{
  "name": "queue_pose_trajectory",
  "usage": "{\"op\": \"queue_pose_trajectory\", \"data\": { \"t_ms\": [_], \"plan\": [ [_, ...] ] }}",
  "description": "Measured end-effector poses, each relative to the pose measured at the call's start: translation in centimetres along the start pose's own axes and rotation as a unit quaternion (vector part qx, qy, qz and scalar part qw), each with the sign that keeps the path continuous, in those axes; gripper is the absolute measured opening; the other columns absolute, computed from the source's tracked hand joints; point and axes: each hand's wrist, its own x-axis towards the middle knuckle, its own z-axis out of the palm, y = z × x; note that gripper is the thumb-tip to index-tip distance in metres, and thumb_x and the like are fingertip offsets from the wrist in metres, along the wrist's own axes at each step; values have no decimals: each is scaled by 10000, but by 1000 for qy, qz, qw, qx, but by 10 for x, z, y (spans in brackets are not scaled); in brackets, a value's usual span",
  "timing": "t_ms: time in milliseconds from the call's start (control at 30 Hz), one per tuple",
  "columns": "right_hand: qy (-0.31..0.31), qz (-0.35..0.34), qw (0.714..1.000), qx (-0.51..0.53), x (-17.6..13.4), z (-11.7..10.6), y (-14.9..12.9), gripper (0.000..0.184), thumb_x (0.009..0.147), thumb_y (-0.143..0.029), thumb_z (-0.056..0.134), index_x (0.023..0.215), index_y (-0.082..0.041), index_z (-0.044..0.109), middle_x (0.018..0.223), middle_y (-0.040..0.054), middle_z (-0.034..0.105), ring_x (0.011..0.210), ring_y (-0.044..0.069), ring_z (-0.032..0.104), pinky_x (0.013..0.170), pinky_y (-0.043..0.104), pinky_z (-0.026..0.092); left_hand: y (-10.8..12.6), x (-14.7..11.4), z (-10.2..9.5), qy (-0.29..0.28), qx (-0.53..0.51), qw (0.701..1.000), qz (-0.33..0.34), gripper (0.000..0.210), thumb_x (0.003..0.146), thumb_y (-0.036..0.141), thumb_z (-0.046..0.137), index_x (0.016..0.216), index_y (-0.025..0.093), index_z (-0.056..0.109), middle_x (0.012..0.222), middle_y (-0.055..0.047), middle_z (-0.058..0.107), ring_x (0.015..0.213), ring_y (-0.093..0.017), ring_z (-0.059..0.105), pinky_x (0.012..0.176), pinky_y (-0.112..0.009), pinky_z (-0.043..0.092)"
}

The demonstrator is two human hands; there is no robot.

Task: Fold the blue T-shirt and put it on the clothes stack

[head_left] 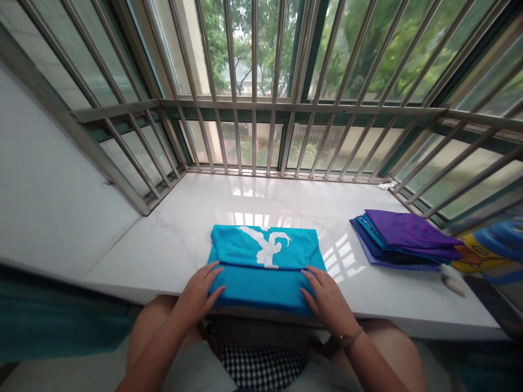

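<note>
A bright blue shirt (245, 286) with a white print of a kicking figure lies folded into a wide rectangle near the front edge of the white sill. A fold line runs across its middle, just below the print. At the shirt's left side rests my left hand (199, 291), fingers and thumb apart on the cloth. My right hand (329, 296) touches the right side the same way, its fingertips by the fold line and its thumb lower down. Both palms are turned away from view.
To the right, a stack of folded purple and blue clothes (408, 234) lies on the glossy sill (171, 234). Beyond it stand a blue and yellow object (490, 247) and a dark flat object (492, 302). Metal window bars (253, 106) enclose the back and sides.
</note>
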Motion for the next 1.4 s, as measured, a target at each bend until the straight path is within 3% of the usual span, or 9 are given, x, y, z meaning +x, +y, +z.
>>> {"op": "queue_pose_trajectory", "data": {
  "t_ms": [133,300,567,700,833,967,1067,1267,1400],
  "plan": [
    [-37,-38,998,-22,-35,3,-4,835,939,-401,742,1687,-293,387,1648,127,518,1471,377,546,1193,598,495,2,-35,2,-54,64,994,64,758,896,316,773,1606,363,514,1639,-105,554,1461,-368,580,1209,-563,509],
    [4,-55,998,-40,-69,9,25,808,956,-56,453,1690,-385,379,1623,20,558,1434,264,605,1163,478,549,-21,-61,10,-13,126,987,101,828,931,-8,379,1641,409,469,1620,-17,582,1476,-228,579,1254,-463,479],
    [-7,-24,999,40,-89,-39,40,473,960,-85,452,1283,-313,710,1242,68,781,1107,251,763,1002,439,647,-35,-67,-11,-1,-87,996,-18,393,987,251,529,1267,386,770,1363,5,773,1230,-259,753,1111,-442,612],
    [-2,67,990,121,-79,-51,34,308,957,-224,520,1174,-299,725,1170,84,772,1079,284,756,954,458,654,-26,-44,-31,-37,-194,971,-136,260,981,434,587,1091,328,798,1104,-3,832,1050,-277,785,954,-420,653],
    [40,184,961,205,-34,-50,40,284,1004,-422,528,1142,-272,725,1123,86,787,1007,300,764,862,436,647,-24,5,-43,-26,-245,949,-196,381,974,583,553,933,271,768,864,0,775,854,-247,731,809,-359,604],
    [69,264,938,214,39,-43,63,403,1002,-576,522,1091,-229,708,945,77,779,801,264,733,716,363,587,-32,68,-35,24,-220,945,-242,461,944,661,519,845,245,692,706,5,673,708,-219,643,672,-321,508],
    [54,318,939,117,78,-29,78,439,1001,-606,509,943,-212,695,837,87,740,745,246,699,689,339,540,-43,103,-17,31,-178,943,-280,438,901,660,547,805,245,647,664,8,630,673,-214,616,630,-313,445],
    [42,374,926,-16,79,10,75,520,974,-662,581,977,-166,738,953,210,737,823,303,725,666,361,511,-65,111,13,103,-204,922,-314,525,780,682,713,1045,232,664,825,-4,695,768,-215,666,723,-313,507],
    [-57,408,911,-11,79,13,65,476,1018,-603,567,1018,-169,762,1009,210,755,913,327,740,706,370,508,-74,110,15,94,-213,920,-314,587,754,706,751,1068,214,688,894,-36,742,799,-217,692,748,-314,532]
  ]
}}
